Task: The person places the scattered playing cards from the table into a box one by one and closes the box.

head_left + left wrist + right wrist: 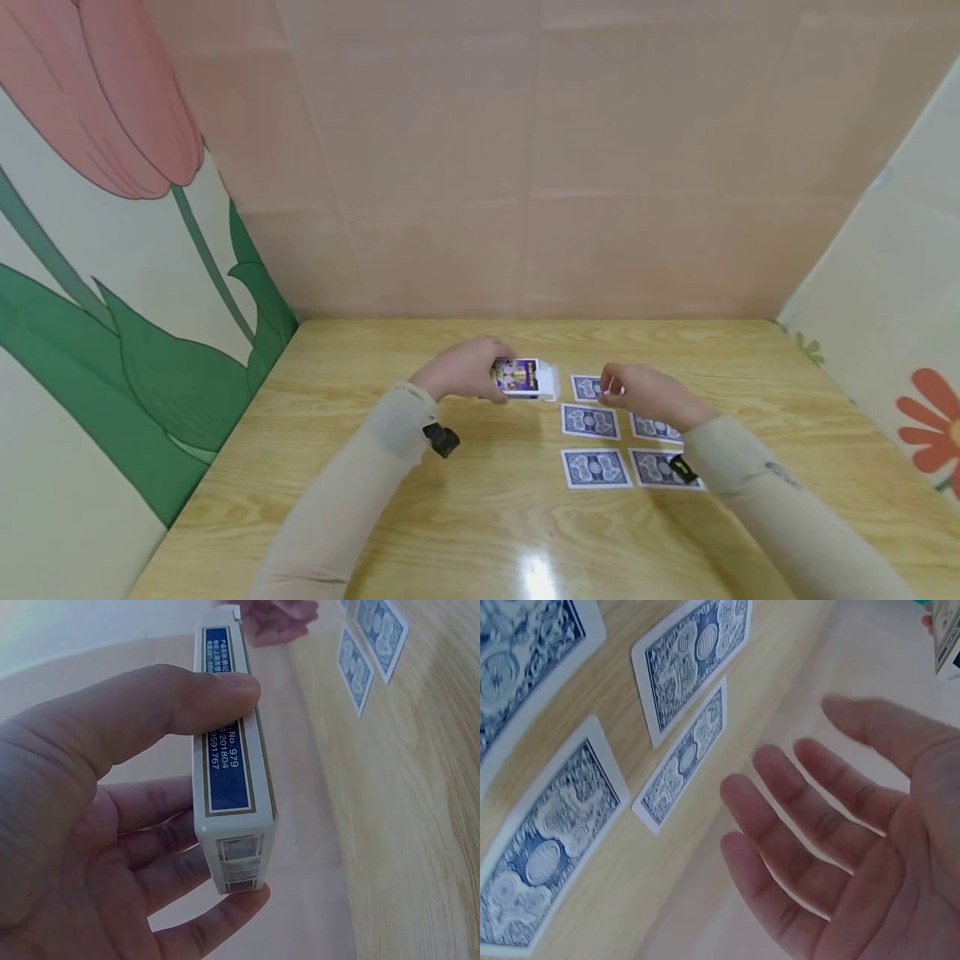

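My left hand [467, 369] grips a playing card box [519, 377], thumb on one narrow side and fingers on the other. In the head view its purple printed face is up, and a white flap [552, 382] stands out at its right end. The left wrist view shows the box's dark blue side label [229, 780]. My right hand [651, 393] hovers over the far end of the laid-out cards, its fingers loosely bent. The right wrist view shows nothing in that hand [855, 847]. Several playing cards [590, 421] lie blue back up in two columns, partly hidden by my right arm.
The wooden table [465, 525] carries everything. Behind it hangs a plain pinkish-brown sheet [525, 167]. A tulip-patterned sheet [112, 208] stands at the left, and a flower-patterned one [885, 292] at the right.
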`<state>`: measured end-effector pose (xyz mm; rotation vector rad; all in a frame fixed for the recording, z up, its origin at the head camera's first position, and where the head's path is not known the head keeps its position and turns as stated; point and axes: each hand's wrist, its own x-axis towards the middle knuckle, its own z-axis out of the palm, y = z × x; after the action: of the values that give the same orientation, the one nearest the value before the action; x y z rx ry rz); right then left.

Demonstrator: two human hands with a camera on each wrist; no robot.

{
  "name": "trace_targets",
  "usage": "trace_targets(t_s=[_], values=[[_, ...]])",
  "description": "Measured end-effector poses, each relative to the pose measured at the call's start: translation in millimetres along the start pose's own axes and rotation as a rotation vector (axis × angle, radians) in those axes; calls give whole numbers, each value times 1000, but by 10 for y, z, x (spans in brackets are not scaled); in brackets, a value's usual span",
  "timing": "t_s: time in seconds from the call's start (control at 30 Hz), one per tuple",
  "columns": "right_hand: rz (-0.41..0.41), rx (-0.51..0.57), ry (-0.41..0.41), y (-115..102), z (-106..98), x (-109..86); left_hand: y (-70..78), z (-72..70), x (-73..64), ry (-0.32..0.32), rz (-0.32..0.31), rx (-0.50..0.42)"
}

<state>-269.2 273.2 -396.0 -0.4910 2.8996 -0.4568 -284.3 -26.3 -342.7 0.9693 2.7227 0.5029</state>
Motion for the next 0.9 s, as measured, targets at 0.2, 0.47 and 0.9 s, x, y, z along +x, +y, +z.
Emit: trace_targets(t_s=[0.2, 0.47, 0.9], values=[[9, -42, -130, 24, -6, 41, -16, -13, -2, -5, 10, -5], [88, -87, -181, 108, 184, 125, -18, -6, -8, -5, 4, -5], [106, -118, -222, 134, 247, 161, -50, 30, 6, 2, 18, -6]])
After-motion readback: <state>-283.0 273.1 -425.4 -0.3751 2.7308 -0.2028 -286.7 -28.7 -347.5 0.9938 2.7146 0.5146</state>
